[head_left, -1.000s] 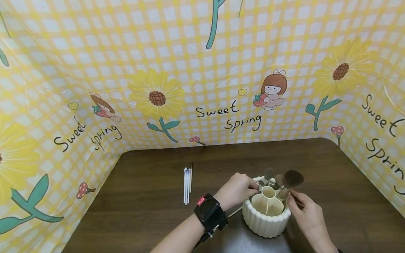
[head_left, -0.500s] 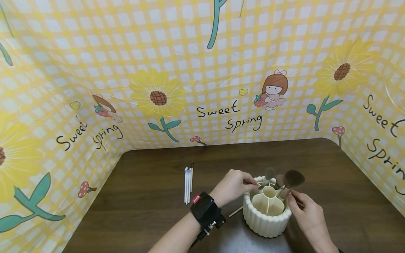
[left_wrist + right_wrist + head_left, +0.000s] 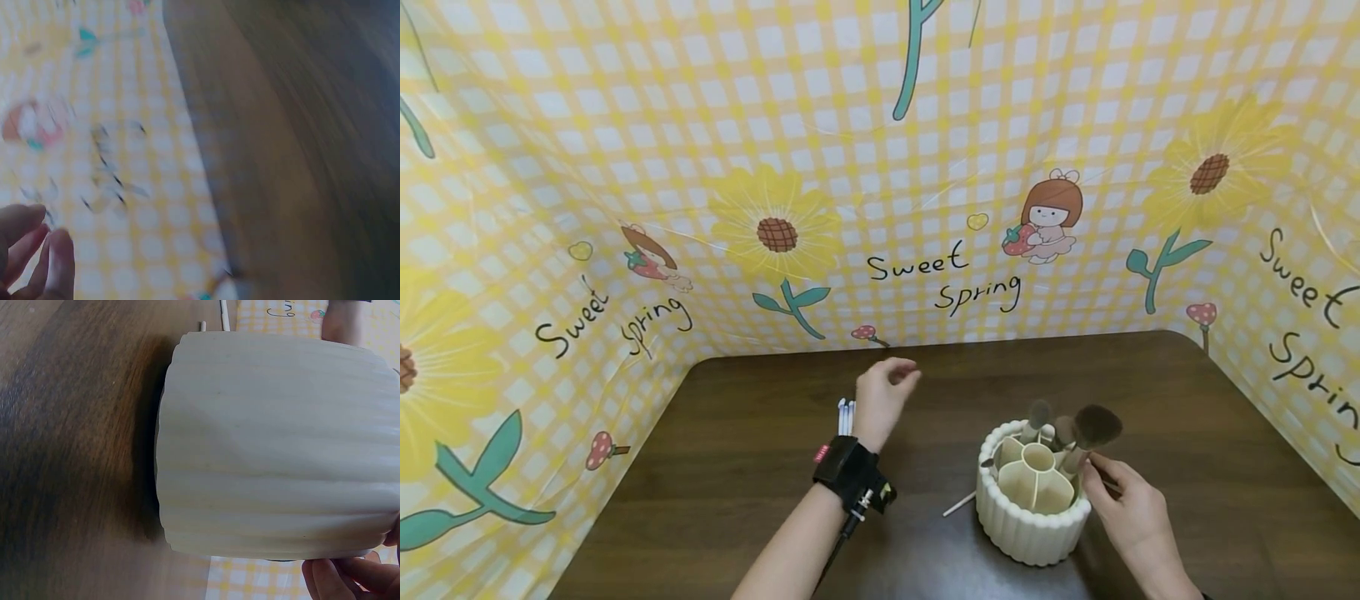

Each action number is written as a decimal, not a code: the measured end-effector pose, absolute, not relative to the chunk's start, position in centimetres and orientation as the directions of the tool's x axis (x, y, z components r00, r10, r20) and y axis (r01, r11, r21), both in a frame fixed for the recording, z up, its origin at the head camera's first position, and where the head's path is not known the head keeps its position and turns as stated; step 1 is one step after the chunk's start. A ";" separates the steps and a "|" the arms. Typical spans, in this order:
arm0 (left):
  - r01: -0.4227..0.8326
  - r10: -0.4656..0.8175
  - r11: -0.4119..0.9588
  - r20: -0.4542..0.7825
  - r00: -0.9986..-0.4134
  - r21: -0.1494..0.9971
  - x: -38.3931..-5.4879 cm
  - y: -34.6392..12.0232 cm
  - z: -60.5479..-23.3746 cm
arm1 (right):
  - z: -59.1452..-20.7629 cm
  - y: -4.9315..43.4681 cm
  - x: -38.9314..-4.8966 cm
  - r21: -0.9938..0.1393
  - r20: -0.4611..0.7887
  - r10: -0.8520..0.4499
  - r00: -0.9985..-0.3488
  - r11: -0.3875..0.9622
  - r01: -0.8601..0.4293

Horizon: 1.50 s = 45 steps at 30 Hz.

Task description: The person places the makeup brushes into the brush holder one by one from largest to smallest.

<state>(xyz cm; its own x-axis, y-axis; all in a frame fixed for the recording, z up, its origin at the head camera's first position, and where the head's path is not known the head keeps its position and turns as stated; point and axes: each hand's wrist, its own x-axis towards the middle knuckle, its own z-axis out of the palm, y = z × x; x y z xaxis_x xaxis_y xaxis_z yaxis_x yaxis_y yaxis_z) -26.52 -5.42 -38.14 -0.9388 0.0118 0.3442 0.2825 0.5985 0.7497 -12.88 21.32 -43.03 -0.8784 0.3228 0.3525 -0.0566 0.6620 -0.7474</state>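
Observation:
In the head view my left hand (image 3: 882, 404) is in the air left of the cream fluted brush holder (image 3: 1030, 533), its fingers loosely bent. Its fingertips (image 3: 60, 240) in the left wrist view show nothing held. Beyond its wrist, several slim white sticks (image 3: 846, 417) lie partly hidden. My right hand (image 3: 1131, 504) holds the holder's right rim, beside a large dark makeup brush (image 3: 1097, 427). Smaller makeup brushes (image 3: 1040, 412) stand at the back, and a small dark tip (image 3: 988, 464) shows at the left rim. The holder's side (image 3: 275, 444) fills much of the right wrist view.
A pale stick (image 3: 958, 504) lies on the brown table (image 3: 715, 500), left of the holder. Open compartments (image 3: 1052, 492) face the near side. A yellow checked cloth (image 3: 880, 183) rises around the table's back and sides.
My left hand has left the holder's left side and moved up and left, now partly covering the white sticks. A small dark tip shows where it was. My right hand stays at the rim.

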 end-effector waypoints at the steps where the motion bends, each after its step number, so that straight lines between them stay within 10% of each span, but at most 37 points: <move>1: 0.253 -0.038 0.602 0.344 -0.938 0.757 -27.0 -6.1 -38.4 | -43.1 21.4 -12.9 -0.747 0.355 0.323 -0.877 0.662 -0.058; 12: -0.046 -0.337 0.633 0.221 -0.915 0.773 -29.4 -12.5 -42.4 | -43.4 21.4 -13.0 -0.743 0.372 0.311 -0.874 0.664 -0.080; 45: -0.136 -0.364 0.715 0.200 -0.910 0.686 -29.9 -14.8 -47.5 | -43.4 21.4 -13.1 -0.734 0.381 0.316 -0.869 0.675 -0.076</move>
<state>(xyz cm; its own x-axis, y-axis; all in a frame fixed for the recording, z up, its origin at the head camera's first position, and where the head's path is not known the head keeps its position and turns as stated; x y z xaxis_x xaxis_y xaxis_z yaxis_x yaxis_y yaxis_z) -29.94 -14.82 -47.52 -0.9098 -0.3639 0.1995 -0.1356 0.7150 0.6858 -13.11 21.38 -43.36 -0.8692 0.3156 0.3807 -0.0764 0.6750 -0.7339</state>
